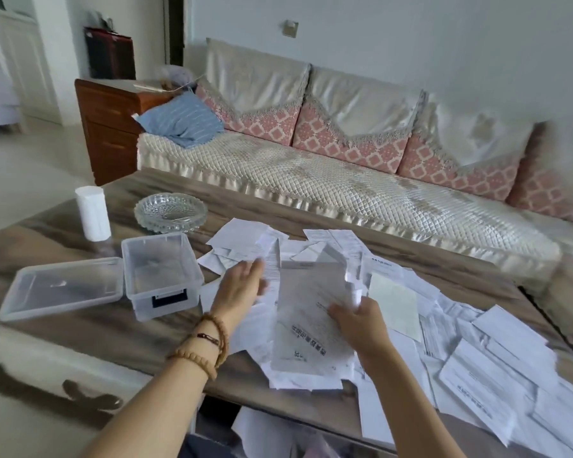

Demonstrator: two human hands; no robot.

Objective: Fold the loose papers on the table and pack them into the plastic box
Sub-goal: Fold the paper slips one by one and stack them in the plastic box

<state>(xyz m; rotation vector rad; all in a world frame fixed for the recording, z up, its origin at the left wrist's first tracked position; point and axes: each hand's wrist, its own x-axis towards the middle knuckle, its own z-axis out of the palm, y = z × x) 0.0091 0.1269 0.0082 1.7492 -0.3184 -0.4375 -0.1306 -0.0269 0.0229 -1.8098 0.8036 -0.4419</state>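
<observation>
Hands: L [242, 285] flat, open over papers [477, 352]; R [361, 320] gripping printed sheet [311, 312]; box [161, 272] uncovered.

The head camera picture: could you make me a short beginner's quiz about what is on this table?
1. True or false: the plastic box already holds folded papers.
2. Where does the lid lie? A) on the box B) flat on the table, left of the box C) on the sofa
3. Fill in: the right hand pinches a large printed ____, while the left hand is open beside it.

Key: 1 false, the box looks empty; 2 B; 3 sheet.
</observation>
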